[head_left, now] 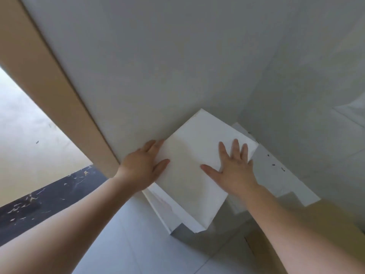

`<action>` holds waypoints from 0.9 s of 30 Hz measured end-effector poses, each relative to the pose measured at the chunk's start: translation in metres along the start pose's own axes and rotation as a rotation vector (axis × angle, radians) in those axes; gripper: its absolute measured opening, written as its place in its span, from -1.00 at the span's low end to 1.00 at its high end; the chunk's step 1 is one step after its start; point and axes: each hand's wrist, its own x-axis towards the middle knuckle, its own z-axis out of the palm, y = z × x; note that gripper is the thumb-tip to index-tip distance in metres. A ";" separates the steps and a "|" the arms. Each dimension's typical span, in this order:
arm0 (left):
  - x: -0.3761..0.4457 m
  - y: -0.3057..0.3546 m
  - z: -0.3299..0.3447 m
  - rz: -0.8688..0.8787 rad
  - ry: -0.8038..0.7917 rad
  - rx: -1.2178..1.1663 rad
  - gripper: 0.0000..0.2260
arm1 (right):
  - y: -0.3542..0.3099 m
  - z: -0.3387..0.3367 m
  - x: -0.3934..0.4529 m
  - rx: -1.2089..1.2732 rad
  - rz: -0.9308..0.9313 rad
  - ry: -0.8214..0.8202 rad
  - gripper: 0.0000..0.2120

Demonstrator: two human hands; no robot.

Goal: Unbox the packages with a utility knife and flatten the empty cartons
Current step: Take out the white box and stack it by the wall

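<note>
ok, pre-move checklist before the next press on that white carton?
1. Left hand on carton: ok, at its left edge, fingers straight.
2. Right hand flat on top: ok, fingers spread.
3. Carton fully flat: not ok, folded layers show at the near end.
4. Knife away from hands: cannot tell, none in view.
5. Stack underneath aligned: not ok, edges stick out to the right.

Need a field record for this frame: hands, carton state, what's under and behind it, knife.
left hand: open, flat on the left edge of the white carton
right hand: open, fingers spread, pressing the carton's top face
carton: flattened, leaning on the wall
under it: more flattened white cartons
floor: pale tiles
utility knife: not in view
</note>
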 end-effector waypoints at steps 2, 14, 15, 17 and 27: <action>-0.035 -0.006 0.007 -0.068 0.081 -0.132 -0.40 | -0.002 0.004 -0.001 0.004 0.005 0.025 -0.04; -0.111 -0.011 0.124 -0.318 -0.450 -0.347 0.35 | -0.017 0.012 -0.006 -0.069 0.074 0.060 -0.02; -0.111 0.000 0.136 -0.348 -0.423 -0.442 0.38 | -0.017 0.012 -0.006 -0.069 0.077 0.060 -0.03; -0.109 0.019 0.155 -0.445 -0.278 -0.673 0.41 | -0.016 0.013 -0.004 -0.067 0.075 0.066 -0.03; -0.085 0.045 0.171 -0.510 -0.149 -0.746 0.44 | -0.002 0.005 0.015 0.014 0.082 0.066 -0.04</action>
